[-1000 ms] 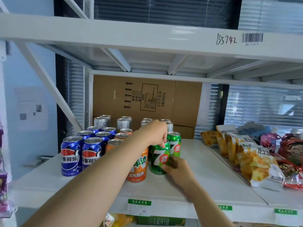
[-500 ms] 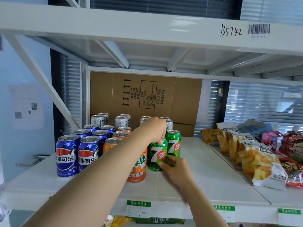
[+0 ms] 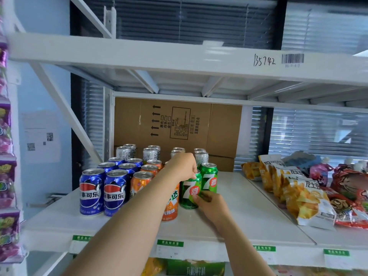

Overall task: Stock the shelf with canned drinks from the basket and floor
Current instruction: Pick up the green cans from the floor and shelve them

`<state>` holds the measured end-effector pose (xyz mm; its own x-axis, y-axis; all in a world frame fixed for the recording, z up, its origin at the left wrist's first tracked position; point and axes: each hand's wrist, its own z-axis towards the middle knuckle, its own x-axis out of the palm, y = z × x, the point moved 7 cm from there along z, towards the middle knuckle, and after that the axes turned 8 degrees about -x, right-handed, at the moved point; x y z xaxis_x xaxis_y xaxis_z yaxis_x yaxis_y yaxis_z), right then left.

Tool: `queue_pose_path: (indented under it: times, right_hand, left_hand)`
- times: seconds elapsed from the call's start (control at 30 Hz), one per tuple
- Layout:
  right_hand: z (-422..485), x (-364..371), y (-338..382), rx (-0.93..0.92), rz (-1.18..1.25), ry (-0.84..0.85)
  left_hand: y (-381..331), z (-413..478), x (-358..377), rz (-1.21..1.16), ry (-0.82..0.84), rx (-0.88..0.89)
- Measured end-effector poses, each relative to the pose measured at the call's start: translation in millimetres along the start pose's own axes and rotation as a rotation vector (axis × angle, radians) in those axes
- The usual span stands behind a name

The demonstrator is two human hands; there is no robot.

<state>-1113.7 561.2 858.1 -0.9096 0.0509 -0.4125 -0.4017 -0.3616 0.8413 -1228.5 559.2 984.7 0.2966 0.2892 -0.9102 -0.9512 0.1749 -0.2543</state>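
A: Step in hand?
B: Seating front green can (image 3: 188,194) on shelf (image 3: 251,212), 7 o'clock of rear green can (image 3: 209,178). Left hand (image 3: 182,167) gripped its top; right hand (image 3: 214,204) pinched its side.
A: Next?
B: Likely square the label, then free both hands.

I read 135742 handwritten on the top beam (image 3: 179,54), with a barcode (image 3: 292,58) beside it. Blue cans (image 3: 91,193): Pepsi logo, 百事可乐. On the green can (image 3: 187,190): big 7, 喜 on a red dot. Orange can (image 3: 170,206): 达, 330, rest hidden. Silver cans (image 3: 123,153): CH/HU. Chip bags (image 3: 310,188): WATUDOU, 挖土豆. Carton (image 3: 179,124) print and edge tags (image 3: 170,243): too small for me.
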Motion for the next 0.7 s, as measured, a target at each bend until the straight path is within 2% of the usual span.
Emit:
queue_pose_path:
  times: [0.2,0.37,0.47,0.57,0.7]
  right_hand:
    - [-15,-23,25,0.076,0.222,-0.111]
    - [-24,-43,39,0.014,0.278,-0.195]
    - [-34,-47,60,-0.043,0.351,-0.238]
    - [-45,-39,78,-0.075,0.492,-0.244]
    - [-70,-18,102,-0.157,0.585,-0.168]
  left_hand:
    - [6,-19,-8,-0.173,-0.056,-0.083]
    - [18,-48,-25,-0.467,-0.341,-0.143]
    - [21,-72,-39,-0.624,-0.506,-0.110]
    - [31,-102,-52,-0.779,-0.602,-0.121]
    - [55,-147,-50,-1.008,-0.671,-0.169]
